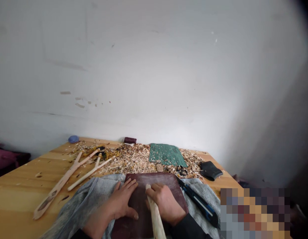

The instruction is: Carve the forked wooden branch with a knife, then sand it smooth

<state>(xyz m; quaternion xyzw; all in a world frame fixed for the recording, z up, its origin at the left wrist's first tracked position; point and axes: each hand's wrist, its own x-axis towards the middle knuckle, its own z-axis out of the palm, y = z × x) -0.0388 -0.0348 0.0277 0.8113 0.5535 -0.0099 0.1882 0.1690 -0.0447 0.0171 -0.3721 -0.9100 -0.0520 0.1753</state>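
My right hand is wrapped round a pale peeled wooden stick, its tip resting over a dark red sheet. Spread flat with fingers apart, my left hand presses on the left part of that sheet. Beneath the sheet lies a grey cloth. A blue and black utility knife rests on the cloth, right of my right hand. The lower end of the stick runs out of view at the bottom edge.
Two forked wooden sticks, one large and one smaller, lie at the left. Wood shavings cover the back of the table, around a green sheet, scissors and a black piece. A wall stands behind.
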